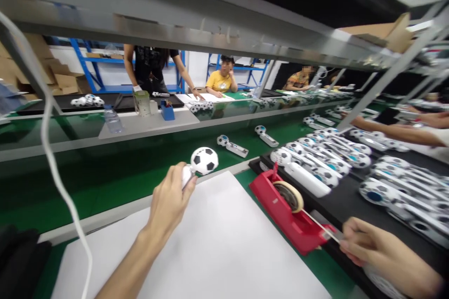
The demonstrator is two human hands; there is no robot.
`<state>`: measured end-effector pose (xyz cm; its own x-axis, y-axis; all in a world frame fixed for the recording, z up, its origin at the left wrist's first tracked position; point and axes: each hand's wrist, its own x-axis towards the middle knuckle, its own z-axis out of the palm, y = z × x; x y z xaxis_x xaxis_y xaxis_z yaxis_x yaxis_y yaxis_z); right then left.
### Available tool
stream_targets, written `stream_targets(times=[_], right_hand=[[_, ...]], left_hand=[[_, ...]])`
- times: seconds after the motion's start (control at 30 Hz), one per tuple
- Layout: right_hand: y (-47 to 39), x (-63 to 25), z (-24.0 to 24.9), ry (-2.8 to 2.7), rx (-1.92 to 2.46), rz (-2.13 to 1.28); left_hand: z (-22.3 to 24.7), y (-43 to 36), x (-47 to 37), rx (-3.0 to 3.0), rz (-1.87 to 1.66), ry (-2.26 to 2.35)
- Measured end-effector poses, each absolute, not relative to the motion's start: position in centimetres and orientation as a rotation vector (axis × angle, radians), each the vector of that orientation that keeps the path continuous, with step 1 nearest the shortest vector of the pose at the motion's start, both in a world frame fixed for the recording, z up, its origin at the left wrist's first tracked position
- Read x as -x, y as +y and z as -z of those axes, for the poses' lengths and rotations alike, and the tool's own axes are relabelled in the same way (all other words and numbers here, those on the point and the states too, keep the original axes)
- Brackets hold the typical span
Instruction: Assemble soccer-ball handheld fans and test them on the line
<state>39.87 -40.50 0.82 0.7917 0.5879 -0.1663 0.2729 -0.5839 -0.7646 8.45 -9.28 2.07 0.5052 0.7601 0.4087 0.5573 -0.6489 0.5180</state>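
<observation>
My left hand (171, 191) is closed around the white handle of a handheld device with a football-patterned round head (204, 160), held above the white sheet (206, 238). The fingers hide most of its handle. On the right, a red tape dispenser (280, 212) carries a roll of pale tape (293, 195). A narrow strip of tape (320, 225) runs taut from the roll over the dispenser's front end to my right hand (372, 247), whose fingers pinch its end.
Black trays (336, 201) at the right hold rows of similar football-headed devices (308, 177). More lie on the green conveyor belt (168, 149) ahead. A white cable (52, 149) hangs at left. Overhead is a shelf (175, 32). Co-workers sit and stand beyond; another person's arm (396, 131) reaches in from the right.
</observation>
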Motion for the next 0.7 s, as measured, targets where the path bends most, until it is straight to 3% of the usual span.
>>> stream_targets(times=[0.13,0.3,0.5,0.7], right_hand=[[-40.0,-38.0,-2.4,-0.704,2.227,-0.602],[-39.9,-37.5,-0.5,-0.619,2.442,-0.325],[-39.3,-36.2,-0.6,-0.61,2.658,-0.012],[-39.1,-35.8,-0.4,-0.622,2.69,0.043]], left_hand=[[-2.8,-9.7,-8.5,-2.368,-0.8,1.231],[-4.2,-10.0,-8.6,-2.191,-0.655,1.321],[-4.8,-10.4,-8.6,-1.852,-0.745,1.301],[-6.0,-11.2,-8.4,-1.782,-0.796,1.26]])
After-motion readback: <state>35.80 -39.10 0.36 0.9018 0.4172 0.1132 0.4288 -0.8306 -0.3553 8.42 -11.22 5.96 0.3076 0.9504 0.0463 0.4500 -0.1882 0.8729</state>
